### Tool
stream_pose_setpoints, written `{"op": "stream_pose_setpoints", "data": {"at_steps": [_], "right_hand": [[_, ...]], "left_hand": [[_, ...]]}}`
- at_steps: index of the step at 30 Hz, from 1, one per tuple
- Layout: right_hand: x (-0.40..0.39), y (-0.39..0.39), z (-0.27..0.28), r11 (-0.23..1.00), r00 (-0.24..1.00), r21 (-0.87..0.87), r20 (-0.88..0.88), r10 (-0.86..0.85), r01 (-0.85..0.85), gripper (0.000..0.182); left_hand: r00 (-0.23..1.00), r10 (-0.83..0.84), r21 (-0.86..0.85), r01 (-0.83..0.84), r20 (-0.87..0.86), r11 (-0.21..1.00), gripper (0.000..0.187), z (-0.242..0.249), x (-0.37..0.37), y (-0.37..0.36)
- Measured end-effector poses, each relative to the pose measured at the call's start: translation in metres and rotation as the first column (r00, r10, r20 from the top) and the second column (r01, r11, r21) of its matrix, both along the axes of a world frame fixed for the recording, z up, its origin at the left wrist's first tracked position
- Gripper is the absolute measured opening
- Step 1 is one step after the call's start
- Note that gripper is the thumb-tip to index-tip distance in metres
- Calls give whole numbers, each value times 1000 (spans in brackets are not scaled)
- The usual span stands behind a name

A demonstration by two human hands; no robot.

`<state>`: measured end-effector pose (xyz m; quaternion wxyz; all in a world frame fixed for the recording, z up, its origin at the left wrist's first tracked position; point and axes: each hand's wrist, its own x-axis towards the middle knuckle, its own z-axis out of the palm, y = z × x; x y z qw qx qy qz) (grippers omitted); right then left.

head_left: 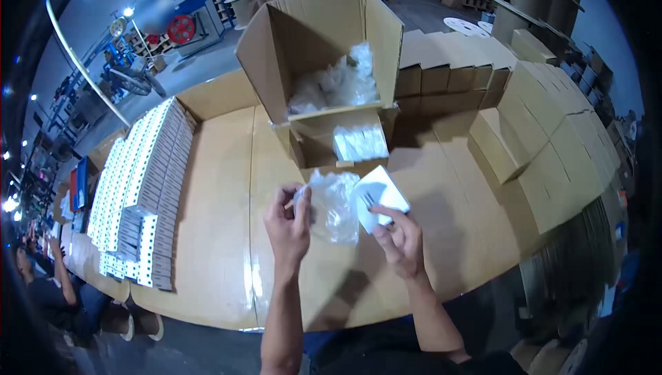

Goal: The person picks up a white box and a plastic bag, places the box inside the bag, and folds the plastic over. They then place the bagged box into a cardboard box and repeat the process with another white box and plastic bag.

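My left hand pinches the edge of a clear plastic bag, which hangs crumpled over the table between both hands. In my right hand is a small white box with dark print, tilted, the thumb and fingers closed on its lower end. The box's left side overlaps the bag's edge in this view. Just beyond the hands, an open cardboard carton holds several wrapped white boxes. Above it, a larger open carton contains a heap of clear plastic bags.
Stacked white boxes line the table's left side. Brown cardboard cartons are piled along the right, with more open ones at the back right. The cardboard-covered table has a rounded front edge. Another person is at far left.
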<state>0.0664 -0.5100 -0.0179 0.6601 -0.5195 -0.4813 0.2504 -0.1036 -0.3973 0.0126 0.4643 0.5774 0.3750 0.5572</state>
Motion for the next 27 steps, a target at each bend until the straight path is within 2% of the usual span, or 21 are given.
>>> {"op": "stream_pose_setpoints", "data": {"at_steps": [2, 4, 5, 6, 7, 8, 10, 11, 12, 16, 17, 19, 20, 23, 24, 27], "right_hand": [[-16, 6, 16, 997, 989, -14, -126, 72, -75, 32], [-24, 10, 9, 988, 992, -117, -89, 91, -101, 28], [-28, 10, 6, 979, 992, -169, -70, 104, -115, 27], [-33, 5, 15, 983, 999, -180, 34, 33, -26, 22], [-35, 4, 11, 988, 998, -151, -55, 31, -39, 21], [-37, 6, 3, 992, 989, -118, -142, 32, -49, 21], [-42, 4, 2, 994, 967, -94, -252, 27, -52, 22], [-42, 3, 1, 991, 978, -120, -206, 28, -54, 22], [-39, 1, 1, 988, 987, -147, -159, 28, -51, 22], [-36, -4, 11, 981, 998, -189, 33, 52, -45, 24], [-36, -4, 11, 981, 995, -191, 77, 63, -48, 25], [-40, -1, 8, 989, 997, -134, 38, 60, -55, 25], [-42, -1, 7, 993, 998, -107, 16, 55, -53, 25], [-41, -3, 11, 987, 991, -142, -116, 59, -76, 25], [-40, 0, 7, 991, 995, -119, -94, 44, -55, 28], [-42, -1, 5, 984, 988, -168, -152, 30, -55, 30]], "left_hand": [[1000, -13, -51, 14, 18, 999, 11, -14, -8, -31], [1000, 3, -16, -3, -6, 1000, 16, -18, -11, -49], [1000, -1, -99, 3, 18, 995, 19, -18, -17, -54], [999, 0, -182, 8, 44, 983, 22, -19, -24, -58], [998, 7, -267, 12, 70, 964, 25, -19, -31, -62], [998, 7, -271, 9, 59, 963, 31, -16, -36, -66], [1000, 5, -176, -2, 19, 984, 31, -34, -42, -63], [1000, 1, -128, -2, -2, 992, 30, -43, -44, -62], [998, -56, -166, 59, 20, 984, 25, -40, -49, -61], [986, 1, 111, 17, -165, 994, 18, -21, -39, -58], [989, -41, 25, 45, -142, 999, 18, -19, -40, -58], [989, -120, -139, 108, -82, 984, 19, -13, -42, -57], [982, -118, -55, 112, -145, 992, 21, -18, -41, -54], [992, -108, -19, 107, -58, 994, 24, -17, -33, -58], [996, -91, -80, 92, 17, 993, 24, -17, -30, -60], [963, -57, -114, 90, 264, 989, 19, -33, -21, -52]]}}
